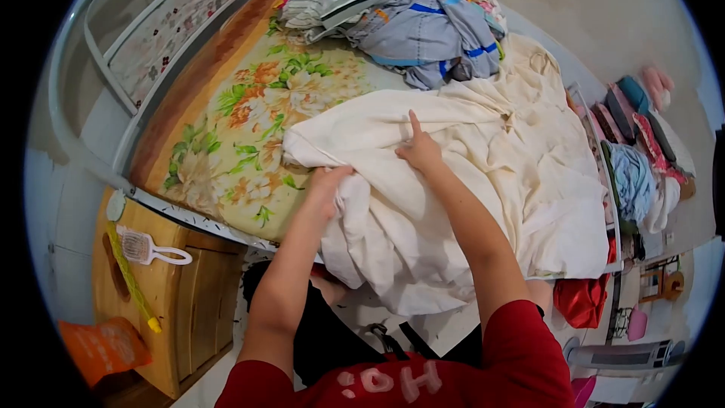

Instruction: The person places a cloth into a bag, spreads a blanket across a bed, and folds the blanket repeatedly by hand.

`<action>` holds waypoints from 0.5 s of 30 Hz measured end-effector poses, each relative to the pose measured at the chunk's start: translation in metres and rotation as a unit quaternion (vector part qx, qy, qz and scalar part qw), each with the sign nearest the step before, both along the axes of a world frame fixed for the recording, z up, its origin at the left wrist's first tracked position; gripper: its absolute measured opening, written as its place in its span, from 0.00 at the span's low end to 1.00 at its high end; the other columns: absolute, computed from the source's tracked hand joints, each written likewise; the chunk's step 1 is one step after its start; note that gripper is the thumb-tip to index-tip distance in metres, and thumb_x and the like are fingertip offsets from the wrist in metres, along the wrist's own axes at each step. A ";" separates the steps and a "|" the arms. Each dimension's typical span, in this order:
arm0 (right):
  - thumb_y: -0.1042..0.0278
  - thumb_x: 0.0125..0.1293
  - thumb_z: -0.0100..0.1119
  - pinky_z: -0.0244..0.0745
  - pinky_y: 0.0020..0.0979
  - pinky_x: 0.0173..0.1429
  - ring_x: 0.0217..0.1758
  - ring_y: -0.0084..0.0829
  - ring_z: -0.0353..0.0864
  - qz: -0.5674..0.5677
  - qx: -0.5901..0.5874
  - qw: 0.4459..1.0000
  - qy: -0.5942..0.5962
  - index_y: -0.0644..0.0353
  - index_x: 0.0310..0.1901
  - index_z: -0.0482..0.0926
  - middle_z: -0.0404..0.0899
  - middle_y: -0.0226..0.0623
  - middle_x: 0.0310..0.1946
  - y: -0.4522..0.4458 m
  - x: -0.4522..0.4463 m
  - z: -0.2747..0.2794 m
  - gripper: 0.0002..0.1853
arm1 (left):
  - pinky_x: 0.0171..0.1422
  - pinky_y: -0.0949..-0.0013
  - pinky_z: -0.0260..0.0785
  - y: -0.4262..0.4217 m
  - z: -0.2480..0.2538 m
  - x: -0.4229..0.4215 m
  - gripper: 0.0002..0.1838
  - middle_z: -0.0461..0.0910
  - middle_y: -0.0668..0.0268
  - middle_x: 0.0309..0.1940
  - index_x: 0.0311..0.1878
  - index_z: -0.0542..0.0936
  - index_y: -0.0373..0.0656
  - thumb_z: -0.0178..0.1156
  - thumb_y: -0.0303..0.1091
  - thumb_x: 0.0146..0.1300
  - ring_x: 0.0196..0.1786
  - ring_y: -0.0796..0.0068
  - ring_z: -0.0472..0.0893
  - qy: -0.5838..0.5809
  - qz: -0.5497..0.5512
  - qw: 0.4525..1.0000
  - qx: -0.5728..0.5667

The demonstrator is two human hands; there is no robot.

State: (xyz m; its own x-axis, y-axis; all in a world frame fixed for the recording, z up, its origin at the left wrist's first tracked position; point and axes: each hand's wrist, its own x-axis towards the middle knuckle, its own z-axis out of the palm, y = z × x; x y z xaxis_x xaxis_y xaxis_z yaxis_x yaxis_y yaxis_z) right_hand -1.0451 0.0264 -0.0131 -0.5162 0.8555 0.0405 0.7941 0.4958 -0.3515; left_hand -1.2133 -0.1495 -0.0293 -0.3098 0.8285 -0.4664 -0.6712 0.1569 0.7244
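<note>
A large cream cloth [468, 181] lies crumpled over the right part of the bed and hangs down its near side. My left hand [329, 185] is closed on the cloth's left edge, with the fingertips partly hidden by a fold. Further right, my right hand [421, 149] rests on top of the cloth, its index finger stretched out and the other fingers curled. To the left of the cloth shows the floral mattress cover [257, 121].
A heap of grey and patterned bedding [423, 26] lies at the bed's far side. At left are a metal bed frame [94, 159] and a wooden cabinet [189, 295] with a hairbrush [151, 248]. Folded clothes [634, 174] are at right, a red bag [580, 301] below.
</note>
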 end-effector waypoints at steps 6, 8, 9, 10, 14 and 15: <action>0.58 0.52 0.61 0.74 0.41 0.44 0.41 0.44 0.79 0.116 0.005 0.987 -0.113 0.54 0.52 0.69 0.80 0.45 0.34 0.009 -0.059 0.004 0.25 | 0.47 0.71 0.70 -0.012 0.030 -0.016 0.24 0.75 0.61 0.46 0.56 0.72 0.40 0.48 0.21 0.53 0.45 0.73 0.76 0.080 0.095 0.989 0.077; 0.59 0.52 0.60 0.74 0.41 0.44 0.41 0.44 0.79 0.116 0.033 0.985 -0.123 0.56 0.46 0.71 0.80 0.46 0.35 0.021 -0.077 -0.007 0.20 | 0.42 0.75 0.70 -0.018 0.053 -0.027 0.25 0.76 0.64 0.41 0.58 0.71 0.41 0.46 0.20 0.54 0.40 0.77 0.76 0.086 0.103 0.989 0.062; 0.60 0.53 0.59 0.74 0.41 0.44 0.42 0.44 0.79 0.109 0.063 0.983 -0.135 0.59 0.40 0.73 0.80 0.46 0.36 0.028 -0.085 -0.011 0.15 | 0.40 0.76 0.69 -0.019 0.054 -0.036 0.23 0.76 0.65 0.38 0.56 0.73 0.40 0.46 0.19 0.55 0.37 0.78 0.76 0.143 0.134 0.980 0.028; 0.62 0.53 0.58 0.74 0.41 0.45 0.42 0.45 0.79 0.092 0.066 0.988 -0.103 0.60 0.40 0.72 0.80 0.48 0.36 0.034 -0.096 -0.005 0.15 | 0.38 0.78 0.68 -0.018 0.051 -0.044 0.21 0.76 0.67 0.35 0.54 0.74 0.39 0.45 0.19 0.56 0.34 0.80 0.75 0.197 0.163 0.967 -0.006; 0.71 0.53 0.51 0.70 0.46 0.46 0.43 0.54 0.76 0.044 0.059 0.984 0.162 0.63 0.42 0.70 0.77 0.56 0.36 0.072 -0.152 0.036 0.13 | 0.35 0.80 0.67 -0.014 0.034 -0.070 0.19 0.75 0.68 0.31 0.49 0.76 0.38 0.42 0.18 0.58 0.30 0.82 0.73 0.211 0.284 0.934 0.050; 0.73 0.54 0.48 0.69 0.46 0.47 0.44 0.56 0.74 0.032 0.056 0.963 0.262 0.63 0.43 0.69 0.77 0.57 0.37 0.082 -0.168 0.045 0.14 | 0.36 0.80 0.67 -0.014 0.042 -0.072 0.17 0.76 0.67 0.32 0.47 0.77 0.37 0.43 0.19 0.58 0.31 0.82 0.73 0.207 0.322 0.922 0.056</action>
State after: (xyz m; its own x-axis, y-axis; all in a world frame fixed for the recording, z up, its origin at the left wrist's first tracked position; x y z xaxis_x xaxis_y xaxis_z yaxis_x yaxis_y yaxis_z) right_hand -1.2132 0.1088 0.0314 -0.4518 0.7973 0.4003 0.4877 0.5965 -0.6375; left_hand -1.2855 -0.1635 0.0126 -0.8873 0.4453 -0.1203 -0.2607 -0.2688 0.9273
